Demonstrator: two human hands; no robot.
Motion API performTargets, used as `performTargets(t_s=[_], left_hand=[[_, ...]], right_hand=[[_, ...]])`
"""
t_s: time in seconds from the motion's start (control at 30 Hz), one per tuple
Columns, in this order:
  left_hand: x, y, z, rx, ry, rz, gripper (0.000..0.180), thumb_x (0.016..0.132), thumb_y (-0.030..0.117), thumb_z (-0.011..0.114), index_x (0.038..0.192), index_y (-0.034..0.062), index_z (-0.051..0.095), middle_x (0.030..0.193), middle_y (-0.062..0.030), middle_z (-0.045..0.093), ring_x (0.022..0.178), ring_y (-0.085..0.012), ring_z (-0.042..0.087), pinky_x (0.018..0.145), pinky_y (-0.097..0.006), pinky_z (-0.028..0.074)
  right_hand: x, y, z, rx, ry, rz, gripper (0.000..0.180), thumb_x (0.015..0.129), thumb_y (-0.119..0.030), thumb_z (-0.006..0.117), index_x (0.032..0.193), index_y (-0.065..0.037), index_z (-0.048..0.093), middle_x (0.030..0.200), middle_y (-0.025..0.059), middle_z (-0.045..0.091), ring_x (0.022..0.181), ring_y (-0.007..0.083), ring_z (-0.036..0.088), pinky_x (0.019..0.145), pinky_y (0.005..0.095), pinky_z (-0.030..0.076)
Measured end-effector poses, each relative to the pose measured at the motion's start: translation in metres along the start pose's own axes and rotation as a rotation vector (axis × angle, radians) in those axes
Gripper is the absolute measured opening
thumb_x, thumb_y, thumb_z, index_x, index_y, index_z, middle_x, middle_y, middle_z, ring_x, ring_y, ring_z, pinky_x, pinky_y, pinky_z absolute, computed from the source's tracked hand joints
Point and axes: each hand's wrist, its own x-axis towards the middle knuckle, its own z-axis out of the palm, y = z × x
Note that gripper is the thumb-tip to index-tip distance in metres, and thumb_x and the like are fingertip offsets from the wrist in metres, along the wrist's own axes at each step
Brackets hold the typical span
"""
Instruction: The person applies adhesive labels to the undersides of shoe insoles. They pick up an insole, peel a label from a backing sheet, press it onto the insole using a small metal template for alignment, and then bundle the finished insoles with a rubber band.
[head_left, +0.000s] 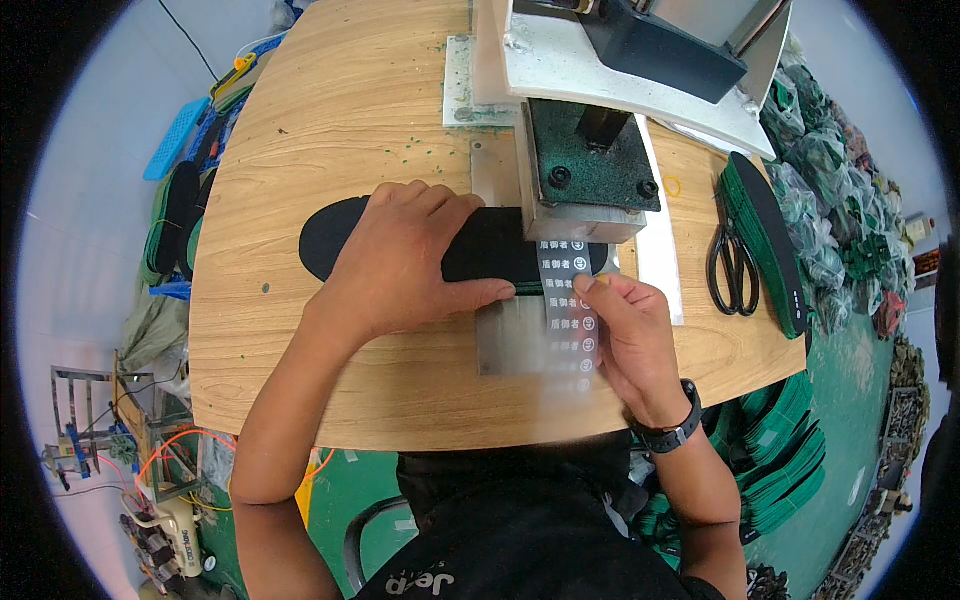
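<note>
Black and flat, the insole (400, 240) lies lengthwise across the middle of the wooden table (330, 120), its rounded heel end pointing toward the left edge and its toe end reaching under the metal press head (585, 185) that stands at the far side. A thin green layer shows along its near rim where the fingertips meet it. A translucent label strip (568, 300) printed with white marks runs from beneath the press head over the insole toward the near edge, crossing a bare steel plate (510, 340) set into the table.

Left hand (400, 265): laid palm down on the insole, fingers stretched out and close together, the thumb extended along the near rim of the insole; it presses rather than grips, with nothing enclosed.

Right hand (625, 335): rests on the table just right of the strip, fingers curled loosely inward, thumb tip pressing on the strip's right margin. Whether the strip is pinched from below cannot be told. A dark wristband (672, 428) circles the wrist.

Black-handled scissors (733, 268) lie near the right edge, just beside a stack of green-edged insoles (770, 245). More insoles (170, 215) sit in a pile off the left edge.
</note>
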Motion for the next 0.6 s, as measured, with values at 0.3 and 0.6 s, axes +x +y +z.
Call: performTargets(t_s=[0.3, 0.6], left_hand=[[0.0012, 0.0015, -0.0008, 0.01, -0.008, -0.01, 0.069, 0.066, 0.047, 0.077, 0.112, -0.0004, 0.06, 0.1, -0.0168, 0.059, 0.096, -0.0335, 0.053, 0.089, -0.039, 0.04], [0.0027, 0.0038, -0.0018, 0.021, -0.041, -0.008, 0.071, 0.068, 0.049, 0.075, 0.118, 0.002, 0.058, 0.107, -0.0176, 0.059, 0.101, -0.0333, 0.053, 0.093, -0.039, 0.039]], right_hand=[[0.0006, -0.0001, -0.0014, 0.018, 0.009, 0.017, 0.021, 0.088, -0.018, 0.064, 0.073, -0.004, 0.062, 0.057, 0.0013, 0.057, 0.042, 0.0052, 0.046, 0.037, 0.0186, 0.033], [0.0023, 0.002, -0.0016, 0.008, 0.004, 0.007, 0.019, 0.089, -0.019, 0.065, 0.082, -0.001, 0.064, 0.063, 0.0035, 0.059, 0.047, 0.0055, 0.05, 0.038, 0.0183, 0.038]])
